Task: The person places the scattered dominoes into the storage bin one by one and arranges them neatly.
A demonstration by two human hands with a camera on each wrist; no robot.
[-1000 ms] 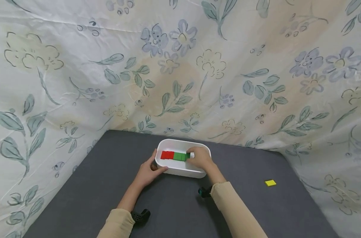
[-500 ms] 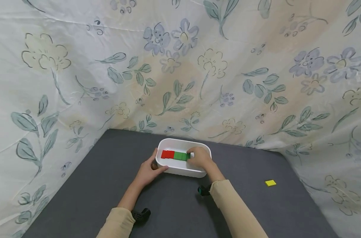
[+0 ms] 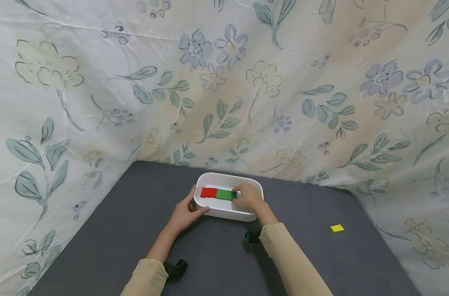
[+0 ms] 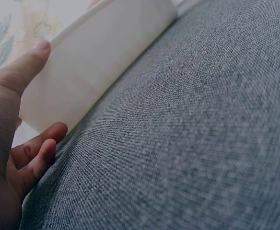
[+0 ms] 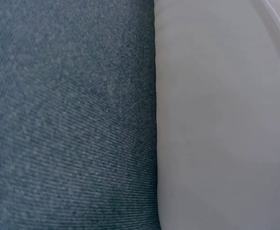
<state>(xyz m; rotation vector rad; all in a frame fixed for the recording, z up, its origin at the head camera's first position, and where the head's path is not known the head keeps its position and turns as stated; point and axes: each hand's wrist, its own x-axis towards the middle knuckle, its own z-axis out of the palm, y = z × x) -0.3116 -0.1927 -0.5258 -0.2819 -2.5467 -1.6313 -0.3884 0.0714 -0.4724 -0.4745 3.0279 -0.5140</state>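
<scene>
A white rectangular container [image 3: 224,213] stands on the dark table. Inside it, red tiles [image 3: 208,193] and green tiles [image 3: 224,194] lie in one row, red to the left. My left hand [image 3: 182,214] holds the container's left end, thumb near the front rim and the other fingers round the side. In the left wrist view the thumb [image 4: 27,67] lies against the outer wall. My right hand [image 3: 249,196] reaches into the container and pinches the rightmost green tile, largely covering it. The right wrist view shows only the container's outer wall [image 5: 216,120] and the cloth.
A single yellow tile [image 3: 337,228] lies on the table to the right, away from both hands. Dark grey cloth [image 3: 209,255] covers the table. A floral curtain [image 3: 224,90] hangs behind and along both sides.
Both hands keep their places at the container. The row of tiles looks almost the same; the head view shifts only slightly.
</scene>
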